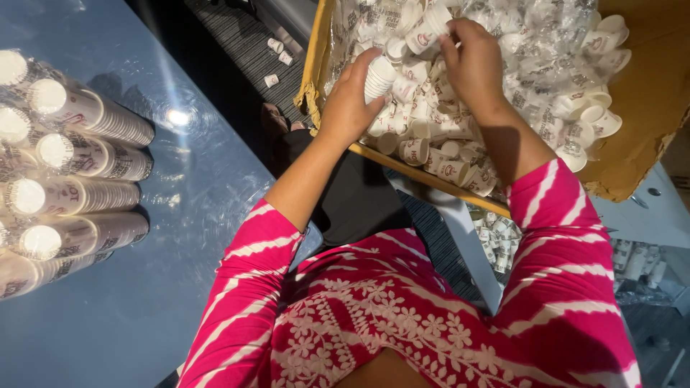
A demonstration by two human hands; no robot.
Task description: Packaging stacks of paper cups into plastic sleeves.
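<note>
The left hand (350, 108) is curled around a short stack of nested paper cups (378, 77), white with ribbed sides, the open rim tipped up and away from the person. The stack sits just above the near edge of a large cardboard box (640, 93), over the heap of loose cups (445, 136) that fills it. The right hand (474, 61) reaches deeper into the box, fingers bent and pinching a single white cup (425, 32) by its rim; that cup carries a small red mark on its side (too small to make out).

The loose cups in the box lie every way, some on their sides, some mouth up, each white with the same reddish print. Crinkled clear plastic wrap (546, 50) lines the box toward its far right corner, and cups show through it.

On the blue desk (180, 215), along its left edge, long sleeves of stacked cups (79, 172) lie on their sides in a row, touching one another, mouths facing left and brightly lit. A few stray cups (277, 54) lie on the dark floor beyond the desk's far edge, and more show under the box at the right.
</note>
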